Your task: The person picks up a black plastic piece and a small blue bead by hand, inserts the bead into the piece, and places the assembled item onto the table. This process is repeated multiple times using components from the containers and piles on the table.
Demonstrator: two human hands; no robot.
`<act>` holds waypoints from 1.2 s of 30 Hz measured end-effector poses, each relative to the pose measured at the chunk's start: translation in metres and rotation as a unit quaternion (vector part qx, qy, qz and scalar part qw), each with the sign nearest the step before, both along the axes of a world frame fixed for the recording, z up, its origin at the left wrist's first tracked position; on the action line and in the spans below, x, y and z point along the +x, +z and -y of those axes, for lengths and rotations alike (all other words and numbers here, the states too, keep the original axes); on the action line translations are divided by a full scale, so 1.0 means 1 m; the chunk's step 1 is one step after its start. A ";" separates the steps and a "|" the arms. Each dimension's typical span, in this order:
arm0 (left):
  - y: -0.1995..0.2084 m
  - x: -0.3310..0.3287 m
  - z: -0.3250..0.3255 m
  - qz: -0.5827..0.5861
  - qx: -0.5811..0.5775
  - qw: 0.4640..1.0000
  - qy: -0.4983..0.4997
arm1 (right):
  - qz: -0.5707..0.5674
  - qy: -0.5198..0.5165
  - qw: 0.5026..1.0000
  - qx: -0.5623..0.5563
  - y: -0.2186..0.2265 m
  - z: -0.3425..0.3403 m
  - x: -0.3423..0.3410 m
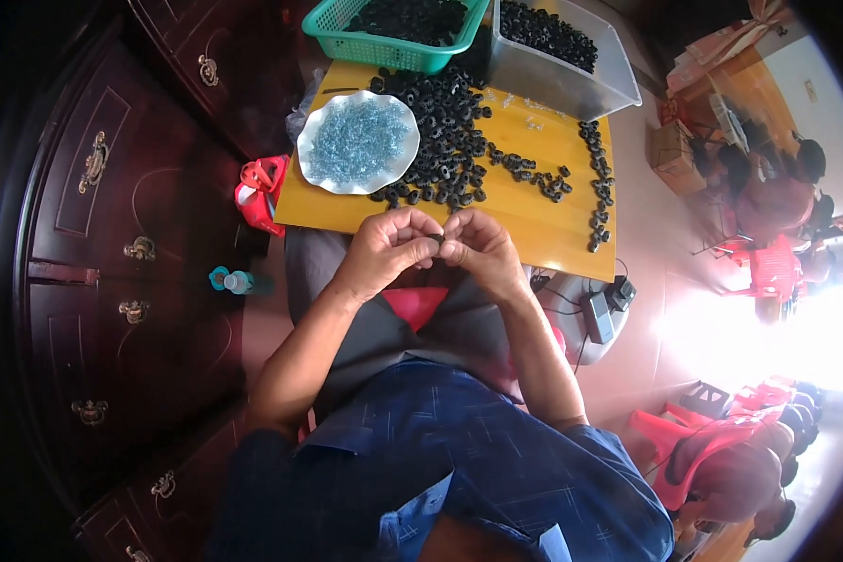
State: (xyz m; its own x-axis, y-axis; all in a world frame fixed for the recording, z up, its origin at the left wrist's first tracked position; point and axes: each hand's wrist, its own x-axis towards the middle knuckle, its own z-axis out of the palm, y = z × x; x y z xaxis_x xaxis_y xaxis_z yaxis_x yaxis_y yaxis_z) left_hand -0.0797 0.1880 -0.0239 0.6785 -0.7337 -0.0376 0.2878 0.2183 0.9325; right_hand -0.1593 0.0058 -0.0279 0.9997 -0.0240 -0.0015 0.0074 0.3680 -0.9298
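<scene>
The small black part (438, 239) is pinched between the fingertips of the left hand (386, 248) and right hand (486, 253), at the yellow table's (525, 225) near edge; it looks light, stiff and probably plastic, best held by its outer sides; similar black parts (448, 122) lie beyond.

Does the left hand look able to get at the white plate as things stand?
Likely yes: the white plate lies just beyond the left hand, nothing standing between, though that hand holds a small dark part.
</scene>
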 end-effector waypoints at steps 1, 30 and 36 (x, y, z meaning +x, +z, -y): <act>0.001 0.000 0.000 -0.008 -0.007 1.000 -0.006 | -0.005 0.006 1.000 0.011 0.000 0.000 0.000; 0.002 0.005 -0.001 -0.106 -0.041 0.993 -0.015 | -0.114 -0.317 0.679 -0.653 -0.014 0.118 0.025; 0.000 0.006 -0.001 -0.113 -0.042 0.993 -0.006 | -0.095 -0.312 0.666 -0.671 -0.014 0.115 0.028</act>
State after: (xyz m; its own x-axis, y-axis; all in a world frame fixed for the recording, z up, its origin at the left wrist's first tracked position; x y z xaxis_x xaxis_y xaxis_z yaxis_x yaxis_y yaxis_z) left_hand -0.0737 0.1894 -0.0236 0.6511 -0.7484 -0.1259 0.4901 0.2879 0.8228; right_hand -0.1312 -0.1092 -0.0422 0.7788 -0.5420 0.3157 -0.3948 -0.8147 -0.4249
